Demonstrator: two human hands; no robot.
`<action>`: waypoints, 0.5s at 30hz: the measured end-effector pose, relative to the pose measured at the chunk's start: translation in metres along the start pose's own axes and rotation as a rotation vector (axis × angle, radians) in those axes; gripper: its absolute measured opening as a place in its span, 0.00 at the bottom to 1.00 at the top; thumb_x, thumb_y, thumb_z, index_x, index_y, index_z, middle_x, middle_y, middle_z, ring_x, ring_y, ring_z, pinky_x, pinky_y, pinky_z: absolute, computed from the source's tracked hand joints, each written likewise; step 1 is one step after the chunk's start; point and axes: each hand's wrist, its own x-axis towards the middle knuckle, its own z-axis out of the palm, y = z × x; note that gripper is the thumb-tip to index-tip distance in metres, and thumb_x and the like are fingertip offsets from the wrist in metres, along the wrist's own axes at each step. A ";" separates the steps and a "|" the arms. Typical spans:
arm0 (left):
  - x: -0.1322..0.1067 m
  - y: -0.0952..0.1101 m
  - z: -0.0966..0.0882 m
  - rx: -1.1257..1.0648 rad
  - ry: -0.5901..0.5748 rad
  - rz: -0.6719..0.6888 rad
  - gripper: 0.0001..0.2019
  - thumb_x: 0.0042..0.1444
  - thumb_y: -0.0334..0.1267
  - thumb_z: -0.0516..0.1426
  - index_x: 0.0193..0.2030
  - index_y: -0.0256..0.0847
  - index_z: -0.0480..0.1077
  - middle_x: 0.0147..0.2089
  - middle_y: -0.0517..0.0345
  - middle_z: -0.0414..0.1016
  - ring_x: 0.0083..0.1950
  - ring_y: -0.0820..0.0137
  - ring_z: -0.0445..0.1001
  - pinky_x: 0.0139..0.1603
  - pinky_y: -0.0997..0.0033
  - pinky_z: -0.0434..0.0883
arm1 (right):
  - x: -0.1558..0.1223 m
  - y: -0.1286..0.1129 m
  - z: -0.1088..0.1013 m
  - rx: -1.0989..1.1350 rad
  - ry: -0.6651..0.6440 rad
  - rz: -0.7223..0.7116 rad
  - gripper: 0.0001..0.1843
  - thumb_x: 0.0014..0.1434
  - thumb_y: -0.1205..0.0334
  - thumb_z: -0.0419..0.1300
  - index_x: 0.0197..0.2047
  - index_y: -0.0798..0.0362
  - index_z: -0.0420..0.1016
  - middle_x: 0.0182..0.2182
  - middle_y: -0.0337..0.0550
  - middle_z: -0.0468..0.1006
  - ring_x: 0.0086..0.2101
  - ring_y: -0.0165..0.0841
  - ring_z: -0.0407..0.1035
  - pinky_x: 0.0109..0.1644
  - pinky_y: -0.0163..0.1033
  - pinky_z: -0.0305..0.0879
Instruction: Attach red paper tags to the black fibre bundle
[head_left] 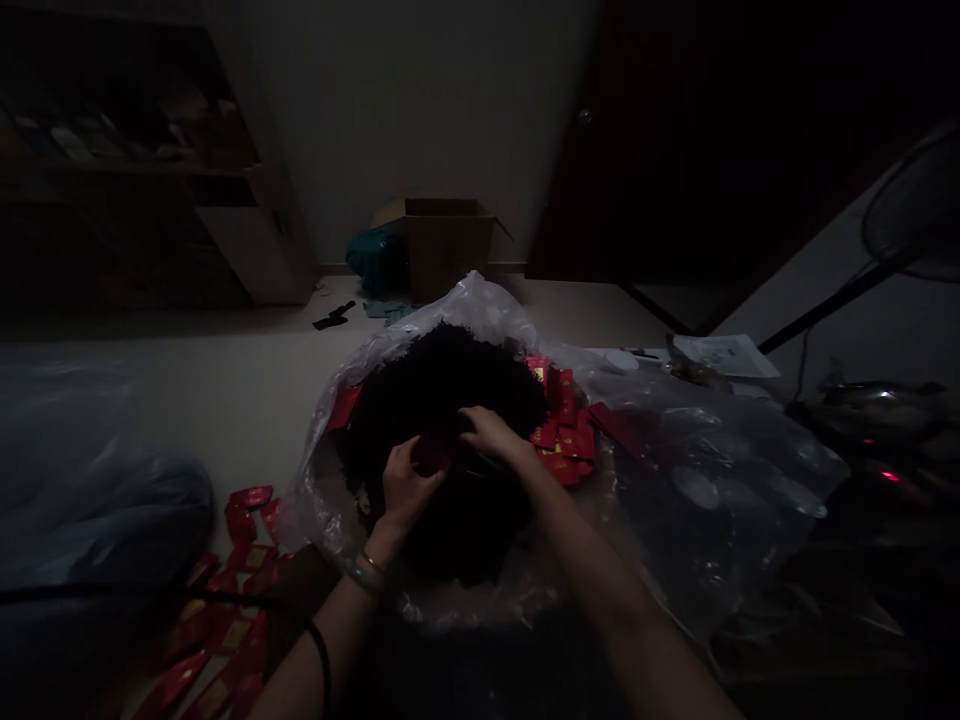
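A heap of loose, dark leaf-like material (pixel 442 365), perhaps tea leaves, fills an open clear plastic bag (pixel 319 480) in front of me. Over the heap, my left hand (pixel 407 487) grips a small dark red packet (pixel 432 455) between thumb and fingers. Just right of the packet, my right hand (pixel 493 437) has its fingers curled inward. Whatever lies in those fingers is lost against the black heap. Several red packets (pixel 566 440) with gold marks rest along the bag's right side, and one red packet (pixel 345 408) is at its left edge.
More red packets (pixel 225 620) are scattered at lower left, near a dark cable (pixel 247 598). A cardboard box (pixel 450 245) stands by the wall beside a teal item (pixel 377 262). Clear plastic (pixel 712 500) spreads at right, below papers (pixel 727 355) and a fan (pixel 915 210). The room is dim.
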 end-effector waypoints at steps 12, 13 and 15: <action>-0.001 -0.003 -0.001 0.055 0.019 0.058 0.26 0.41 0.40 0.66 0.48 0.38 0.67 0.41 0.51 0.73 0.40 0.64 0.74 0.37 0.64 0.76 | 0.000 -0.014 0.046 -0.172 -0.048 -0.037 0.23 0.49 0.67 0.63 0.49 0.48 0.69 0.46 0.50 0.67 0.44 0.41 0.65 0.41 0.40 0.65; -0.001 -0.003 -0.001 0.057 0.016 0.053 0.26 0.41 0.40 0.66 0.48 0.38 0.67 0.41 0.51 0.73 0.40 0.64 0.74 0.37 0.64 0.76 | 0.001 -0.011 0.044 -0.134 -0.012 -0.014 0.22 0.48 0.69 0.63 0.48 0.49 0.70 0.45 0.49 0.68 0.43 0.40 0.66 0.42 0.40 0.65; -0.001 -0.003 0.000 0.056 0.008 0.039 0.25 0.41 0.39 0.66 0.48 0.39 0.67 0.41 0.52 0.73 0.40 0.64 0.74 0.38 0.64 0.76 | 0.003 -0.005 0.036 -0.069 0.049 0.026 0.20 0.47 0.71 0.62 0.45 0.51 0.71 0.42 0.47 0.70 0.42 0.38 0.68 0.43 0.39 0.64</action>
